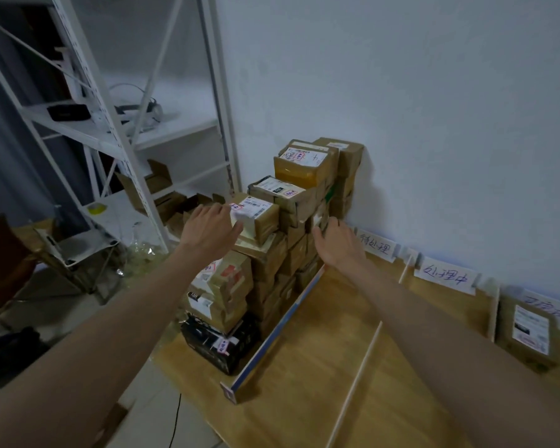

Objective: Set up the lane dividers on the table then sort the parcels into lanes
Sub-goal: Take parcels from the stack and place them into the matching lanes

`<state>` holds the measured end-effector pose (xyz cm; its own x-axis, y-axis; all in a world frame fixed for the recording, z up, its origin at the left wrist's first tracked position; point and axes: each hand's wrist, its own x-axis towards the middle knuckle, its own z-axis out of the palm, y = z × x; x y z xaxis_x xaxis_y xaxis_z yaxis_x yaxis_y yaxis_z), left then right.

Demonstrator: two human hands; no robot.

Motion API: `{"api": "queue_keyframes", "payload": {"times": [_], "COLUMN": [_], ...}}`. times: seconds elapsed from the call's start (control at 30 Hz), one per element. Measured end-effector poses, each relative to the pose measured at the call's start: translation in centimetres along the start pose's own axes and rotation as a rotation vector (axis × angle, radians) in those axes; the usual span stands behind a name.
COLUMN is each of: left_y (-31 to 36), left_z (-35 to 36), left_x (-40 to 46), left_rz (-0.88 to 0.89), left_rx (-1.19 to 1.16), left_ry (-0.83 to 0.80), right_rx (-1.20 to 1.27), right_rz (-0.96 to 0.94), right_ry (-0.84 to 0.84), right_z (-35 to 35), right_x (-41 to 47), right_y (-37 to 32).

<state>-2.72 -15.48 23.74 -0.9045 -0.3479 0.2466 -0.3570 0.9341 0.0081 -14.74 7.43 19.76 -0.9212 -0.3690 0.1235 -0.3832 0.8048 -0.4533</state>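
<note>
Head view: the left hand [209,229] is touching, fingers straight, a brown cardboard parcel with a white shipping label [256,215] atop the stack at 11 o'clock. The right hand [338,242] is reaching with relaxed fingers, holding nothing, beside the stack. White handwritten paper signs [445,275] at 2 o'clock are reading 待处理 and 处理中.

Handwritten wall cards [377,247]: 待处理, then 处理中 [445,276] (third perhaps 已完成, blurred)

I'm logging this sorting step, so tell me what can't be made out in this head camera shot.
- Right hand: its fingertips go behind the parcel stack, so any grip is unclear.
- Left hand: palm hidden by its back; contact with the top parcel is uncertain.
- Shipping labels: print too small and blurred.
- Third lane sign: cut off by the right edge.
</note>
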Motion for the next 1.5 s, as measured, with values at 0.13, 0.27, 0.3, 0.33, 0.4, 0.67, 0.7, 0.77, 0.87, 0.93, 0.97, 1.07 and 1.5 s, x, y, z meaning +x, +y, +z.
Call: {"api": "queue_keyframes", "payload": {"times": [0.13, 0.27, 0.3, 0.33, 0.4, 0.67, 0.7, 0.77, 0.87, 0.93, 0.97, 1.07, 1.5], "left_y": [-1.3, -1.8, -2.0, -2.0, -2.2, -1.5, -1.4, -1.2, -1.1, -1.1, -1.2, -1.1, 0.0], "left_z": [-0.2, 0.3, 0.6, 0.8, 1.4, 5.4, 5.9, 6.5, 6.9, 6.6, 6.4, 5.4, -1.4], "left_x": [4.8, 10.5, 12.1, 13.4, 15.9, 22.6, 22.8, 22.9, 22.9, 22.7, 22.6, 22.2, 19.3], "left_rz": [-0.012, -0.001, 0.008, 0.008, 0.008, -0.021, -0.020, -0.007, 0.009, 0.024, 0.029, 0.055, 0.240], "left_rx": [-0.091, -0.164, -0.175, -0.190, -0.246, -0.460, -0.474, -0.499, -0.538, -0.554, -0.563, -0.582, -0.743], "left_ry": [-0.059, -0.080, -0.100, -0.127, -0.180, -0.440, -0.463, -0.490, -0.475, -0.461, -0.454, -0.417, -0.225], "right_rx": [0.079, 0.196, 0.237, 0.274, 0.329, 0.555, 0.589, 0.648, 0.690, 0.703, 0.702, 0.702, 0.807], "right_rz": [0.068, 0.182, 0.215, 0.248, 0.302, 0.570, 0.587, 0.614, 0.619, 0.618, 0.615, 0.583, 0.510], "right_ry": [-0.001, -0.009, -0.010, -0.014, -0.031, -0.095, -0.094, -0.092, -0.057, -0.040, -0.032, -0.006, 0.188], "right_z": [0.5, 1.4, 1.7, 1.9, 2.5, 4.2, 4.6, 5.1, 5.5, 5.4, 5.2, 3.7, -3.2], "right_x": [3.1, 5.9, 6.6, 7.3, 8.7, 12.6, 12.8, 13.3, 13.7, 13.6, 13.4, 12.2, 7.5], "right_y": [-1.4, -2.9, -3.2, -3.5, -3.9, -4.6, -4.7, -4.7, -4.5, -4.5, -4.5, -5.7, -7.7]}}
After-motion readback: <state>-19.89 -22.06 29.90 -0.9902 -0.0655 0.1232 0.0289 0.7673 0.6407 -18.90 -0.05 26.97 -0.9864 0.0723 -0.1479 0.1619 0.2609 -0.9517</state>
